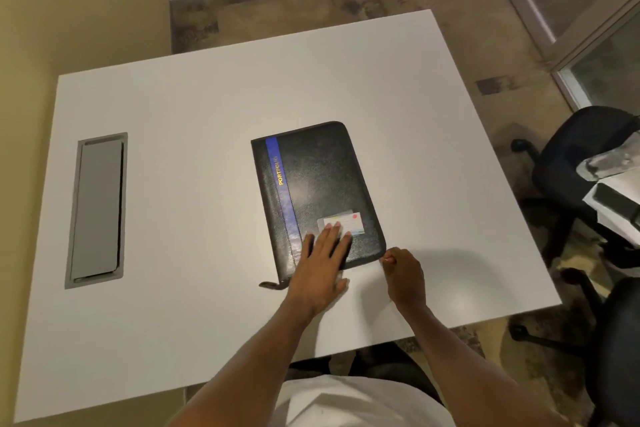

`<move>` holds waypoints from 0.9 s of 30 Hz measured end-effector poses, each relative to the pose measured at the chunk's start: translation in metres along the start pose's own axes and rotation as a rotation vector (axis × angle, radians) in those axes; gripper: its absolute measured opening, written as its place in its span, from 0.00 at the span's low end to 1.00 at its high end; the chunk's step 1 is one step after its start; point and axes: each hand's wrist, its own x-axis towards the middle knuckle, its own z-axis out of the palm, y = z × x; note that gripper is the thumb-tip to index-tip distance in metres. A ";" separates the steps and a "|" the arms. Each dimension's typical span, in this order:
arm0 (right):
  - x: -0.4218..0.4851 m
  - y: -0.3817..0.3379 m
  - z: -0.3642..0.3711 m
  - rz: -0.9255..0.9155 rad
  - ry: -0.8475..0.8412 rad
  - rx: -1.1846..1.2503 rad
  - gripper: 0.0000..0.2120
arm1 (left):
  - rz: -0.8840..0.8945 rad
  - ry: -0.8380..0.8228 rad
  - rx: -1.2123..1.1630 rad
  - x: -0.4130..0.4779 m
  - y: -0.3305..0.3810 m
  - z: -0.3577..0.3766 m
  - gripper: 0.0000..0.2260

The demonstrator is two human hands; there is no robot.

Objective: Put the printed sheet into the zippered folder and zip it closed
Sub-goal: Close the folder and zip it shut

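Nearest me, my L hand (323, 255) lies flat, fingers straight, palm down on the near end of the zippered folder (311, 177), pinning it, not gripping. R hand (403, 270) is just beside it at the folder's near-R corner, fingers curled in a tight pinch on what I take to be the zip pull. The pull itself is hidden by the fingertips, so that's a judgement.

The folder lies closed and flat on the white table (207, 97), spine and blue stripe to the L, with a zip tail tab (272, 285) sticking out at the near-L corner. Printed sheet isn't in view, prob. already inside.

Handling: the cover looks stiff w/ a grained faux-leather skin, light enough to skid on the smooth top, so the flat L hand is needed as an anchor. Corners are where a zip tends to snag, so pull along the track, not up.

Further out, a card label (349, 220) sits under my L fingertips, a grey hatch (98, 208) is well off L, and an office chair (571, 163) stands far R.
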 end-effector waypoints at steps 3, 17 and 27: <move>-0.003 0.002 -0.002 -0.045 -0.006 -0.004 0.18 | 0.074 -0.109 0.094 0.047 0.026 0.000 0.49; 0.026 0.010 -0.023 -0.027 -0.054 -0.113 0.06 | 0.131 -0.230 0.159 0.102 0.035 -0.010 0.39; 0.083 -0.002 -0.040 -0.170 -0.014 -0.019 0.03 | 0.183 -0.215 0.202 0.106 0.035 -0.023 0.39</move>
